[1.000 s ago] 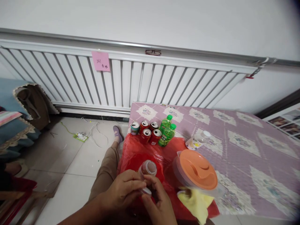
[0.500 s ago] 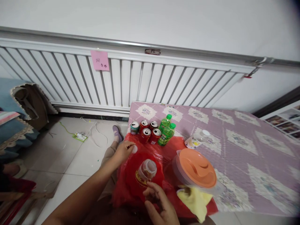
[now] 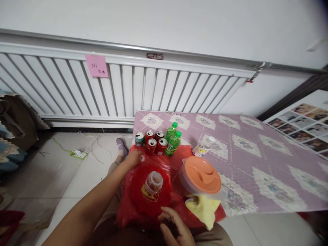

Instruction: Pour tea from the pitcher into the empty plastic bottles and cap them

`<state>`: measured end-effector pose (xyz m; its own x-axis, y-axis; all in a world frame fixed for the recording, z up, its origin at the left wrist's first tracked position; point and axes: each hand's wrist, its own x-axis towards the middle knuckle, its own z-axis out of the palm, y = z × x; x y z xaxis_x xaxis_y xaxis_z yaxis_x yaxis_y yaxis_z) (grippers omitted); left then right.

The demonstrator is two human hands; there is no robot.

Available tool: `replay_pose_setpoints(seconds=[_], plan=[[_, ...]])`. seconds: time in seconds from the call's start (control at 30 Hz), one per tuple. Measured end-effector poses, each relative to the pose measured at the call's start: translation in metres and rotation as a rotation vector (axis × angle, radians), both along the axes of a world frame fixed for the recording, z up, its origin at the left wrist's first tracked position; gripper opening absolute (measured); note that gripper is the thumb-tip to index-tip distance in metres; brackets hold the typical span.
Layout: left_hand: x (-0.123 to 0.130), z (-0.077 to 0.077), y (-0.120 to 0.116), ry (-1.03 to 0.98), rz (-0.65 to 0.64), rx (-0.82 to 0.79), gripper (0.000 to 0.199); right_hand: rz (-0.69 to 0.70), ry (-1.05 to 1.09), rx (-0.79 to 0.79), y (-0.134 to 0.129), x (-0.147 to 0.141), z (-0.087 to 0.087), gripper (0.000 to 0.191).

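Observation:
My left hand (image 3: 134, 158) reaches over the front left of the red plastic sheet (image 3: 164, 164), fingers pinched at the edge of a small round whitish cap (image 3: 142, 158). The cap is low, at or just above the sheet. A clear jar (image 3: 154, 181), its top uncovered, stands on a red scalloped plate (image 3: 137, 194) with yellow print. Just to the jar's lower right, my right hand (image 3: 176, 227) hovers with loosely curled fingers apart, holding nothing. Several drink cans (image 3: 151, 145) and two green bottles (image 3: 172, 143) stand beyond my left hand.
Right of the plate sits a clear pitcher with an orange lid (image 3: 203, 174), a yellow cloth (image 3: 205, 210) before it. A clear bottle (image 3: 203, 147) lies tilted behind. A patterned cloth (image 3: 241, 160) covers the table. A white radiator (image 3: 138, 89) lines the wall; a power strip (image 3: 79, 154) lies on the floor.
The view has swung right, so things sit further left. My left hand has lowered the cap toward the red sheet near the cans. My right hand has drawn slightly away from the jar.

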<state>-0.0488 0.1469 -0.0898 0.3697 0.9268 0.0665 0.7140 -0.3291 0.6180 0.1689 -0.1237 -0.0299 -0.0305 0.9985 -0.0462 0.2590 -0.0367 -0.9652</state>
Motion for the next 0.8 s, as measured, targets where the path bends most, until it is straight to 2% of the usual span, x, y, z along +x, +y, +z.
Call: replay_pose_setpoints(seconds=[0.1,0.17,0.27,0.33,0.4,0.5,0.6,0.7,0.8], plan=[[-0.002,0.007,-0.007,-0.055,0.036,0.021,0.026,0.003,-0.019,-0.012,-0.001,0.010,0.004,0.033],[-0.005,0.017,-0.018,-0.109,0.046,0.038,0.030,-0.090,0.008,-0.004,-0.002,0.019,0.006,0.033],[-0.011,0.033,-0.046,-0.189,0.030,0.024,0.037,-0.385,0.070,0.024,-0.005,0.038,0.008,0.032],[-0.015,0.041,-0.069,-0.309,-0.032,-0.066,0.042,-0.634,0.093,0.054,-0.003,0.053,0.009,0.033],[-0.017,0.044,-0.091,-0.438,-0.116,-0.157,0.056,-0.836,0.129,0.101,0.001,0.067,0.011,0.035],[-0.009,0.040,-0.116,-0.480,-0.130,-0.209,0.086,-0.999,0.204,0.203,0.014,0.087,0.013,0.042],[0.007,0.033,-0.132,-0.425,-0.095,-0.209,0.103,-1.063,0.210,0.263,0.030,0.107,0.010,0.049],[0.024,0.029,-0.140,-0.412,-0.058,-0.193,0.109,-1.048,0.242,0.198,0.043,0.124,0.000,0.058],[0.035,0.026,-0.144,-0.444,-0.050,-0.195,0.110,-0.851,0.313,0.080,0.051,0.137,-0.011,0.058]])
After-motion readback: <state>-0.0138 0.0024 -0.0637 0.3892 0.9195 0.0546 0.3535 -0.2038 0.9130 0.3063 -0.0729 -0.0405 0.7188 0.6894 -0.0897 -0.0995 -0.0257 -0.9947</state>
